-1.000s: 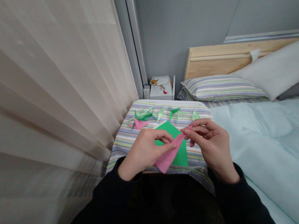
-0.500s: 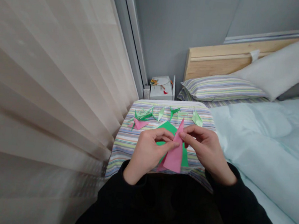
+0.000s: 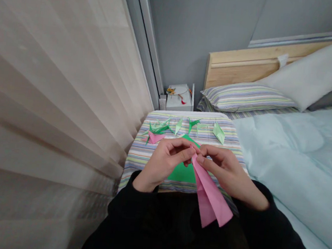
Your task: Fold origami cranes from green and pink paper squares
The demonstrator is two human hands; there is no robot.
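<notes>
A partly folded sheet of pink origami paper [image 3: 210,195] hangs from my fingers, its two wide flaps spreading down toward my lap at the lower right. My left hand [image 3: 170,157] pinches its narrow tip between thumb and fingers. Close beside it, my right hand [image 3: 227,169] grips the paper just below the tip, thumb on top. Beneath my hands lies a flat green paper sheet [image 3: 183,172], partly covered by them. Behind it sit folded pieces: a pink paper crane [image 3: 155,137], a dark green crane [image 3: 193,123] and a pale green folded diamond [image 3: 219,133].
A striped cloth covers the small table [image 3: 138,153]. More green folded papers [image 3: 159,127] lie along its far left. A pleated curtain [image 3: 68,89] borders the left side. To the right is a bed with a pale blue quilt [image 3: 301,148]; a white nightstand [image 3: 179,100] stands behind.
The pink paper has turned, its tip now in both hands' fingertips and its wide end swung down and to the right. My hands have come closer together.
</notes>
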